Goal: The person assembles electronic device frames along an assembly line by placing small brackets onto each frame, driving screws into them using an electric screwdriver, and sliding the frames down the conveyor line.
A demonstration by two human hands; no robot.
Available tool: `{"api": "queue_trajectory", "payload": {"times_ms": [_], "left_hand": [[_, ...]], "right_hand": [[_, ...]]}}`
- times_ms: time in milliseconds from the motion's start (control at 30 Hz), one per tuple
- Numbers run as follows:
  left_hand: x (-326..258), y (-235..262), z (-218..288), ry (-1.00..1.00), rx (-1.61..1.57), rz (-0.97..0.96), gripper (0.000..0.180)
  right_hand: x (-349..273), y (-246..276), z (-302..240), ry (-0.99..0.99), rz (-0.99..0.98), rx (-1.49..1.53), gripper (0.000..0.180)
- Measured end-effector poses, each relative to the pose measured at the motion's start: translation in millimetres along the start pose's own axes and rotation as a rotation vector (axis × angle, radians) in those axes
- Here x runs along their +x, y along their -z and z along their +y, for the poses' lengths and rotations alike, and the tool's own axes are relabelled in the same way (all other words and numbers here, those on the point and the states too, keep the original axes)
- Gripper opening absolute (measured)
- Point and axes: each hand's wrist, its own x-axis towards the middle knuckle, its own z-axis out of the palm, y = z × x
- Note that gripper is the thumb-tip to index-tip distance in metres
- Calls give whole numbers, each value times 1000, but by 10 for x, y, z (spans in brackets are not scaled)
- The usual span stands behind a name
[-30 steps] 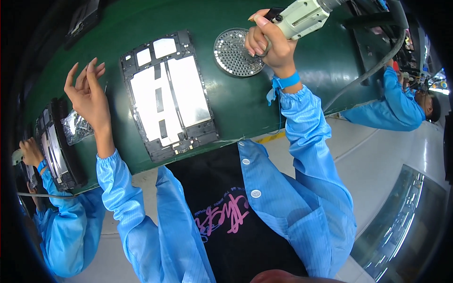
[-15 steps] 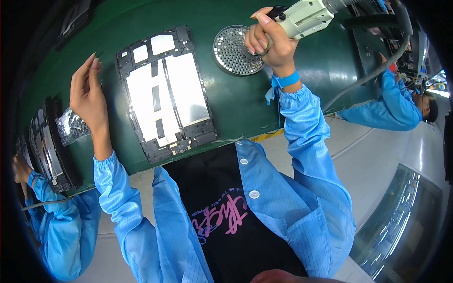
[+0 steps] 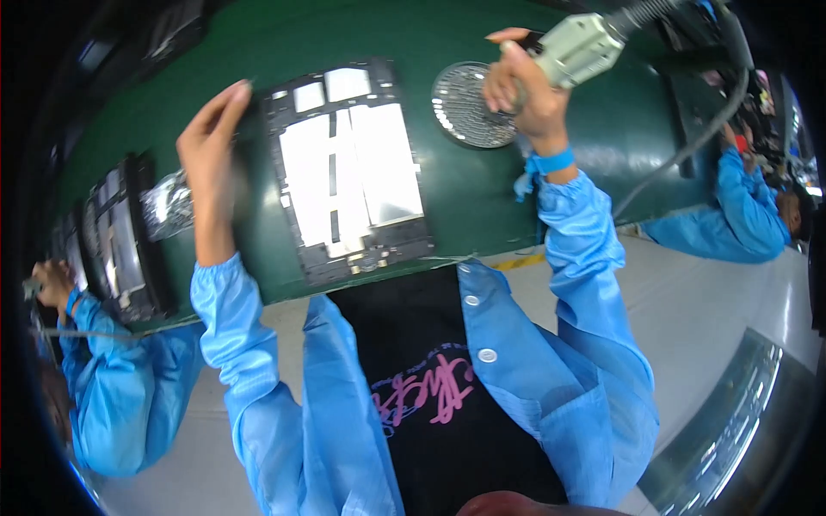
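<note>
Head cam: right hand (image 3: 527, 95) gripping grey power screwdriver (image 3: 578, 50), round screw dish (image 3: 469, 105) just beside. Left hand (image 3: 209, 142) open, fingers touching tablet frame (image 3: 348, 172) edge.

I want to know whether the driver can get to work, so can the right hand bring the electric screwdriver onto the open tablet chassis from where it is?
Probably yes. The right hand holds the electric screwdriver above the round screw tray, right beside the tablet chassis. Nothing lies between them; the left hand only touches its far edge.

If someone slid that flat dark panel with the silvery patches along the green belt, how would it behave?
The panel lies flat and thin, so it would probably slide, not roll or tip. It looks rigid. Its exposed silvery parts suggest it is fragile; the left hand touches only its edge.
</note>
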Motion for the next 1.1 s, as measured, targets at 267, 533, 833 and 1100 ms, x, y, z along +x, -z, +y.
{"api": "queue_trajectory", "payload": {"times_ms": [267, 533, 833, 1100], "left_hand": [[218, -15, -45, 127, -35, -249, 27], [242, -25, 33, 150, 169, -293, 27], [193, 16, -26, 138, 63, -385, 28], [-72, -24, -34, 166, -11, -504, 29]], "right_hand": [[-15, -63, -167, 75, -30, -6, 23], [8, -43, -164, 87, -31, 120, 17], [35, -71, -154, 70, -14, 125, 18], [190, -487, -144, 19, -78, 118, 16]]}}
